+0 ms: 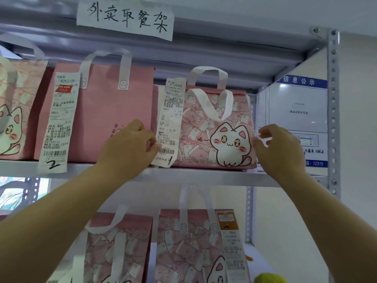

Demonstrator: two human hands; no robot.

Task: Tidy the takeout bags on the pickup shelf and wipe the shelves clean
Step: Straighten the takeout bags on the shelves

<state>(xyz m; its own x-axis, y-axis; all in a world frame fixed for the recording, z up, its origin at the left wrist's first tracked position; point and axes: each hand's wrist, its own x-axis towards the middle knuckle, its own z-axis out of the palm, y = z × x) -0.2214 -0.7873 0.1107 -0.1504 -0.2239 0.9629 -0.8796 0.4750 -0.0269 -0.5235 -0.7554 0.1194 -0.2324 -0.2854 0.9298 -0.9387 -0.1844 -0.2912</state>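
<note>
You're mid-tidy. The cat bag (224, 127) sits at the right end of the upper shelf (204, 174), with 2 more bags to its left. Wiping looks not yet started, since there's no cloth in hand. Your left hand (130, 146) pinches the bag's left edge by the receipt (170, 123). Your right hand (279, 148) curls at the bag's right side, and I can't tell if it grips. The bags are closed, so the contents are hidden.

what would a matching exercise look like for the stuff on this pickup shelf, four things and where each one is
Things
1. handwritten sign
2. cat bag marked 1
3. plain pink bag
4. receipt marked 2

Places
A. hangs on the plain pink bag
B. right end of the upper shelf
C. taped to the top beam
D. upper shelf, just left of the cat bag marked 1

Pairs: 1-C, 2-B, 3-D, 4-A
</note>
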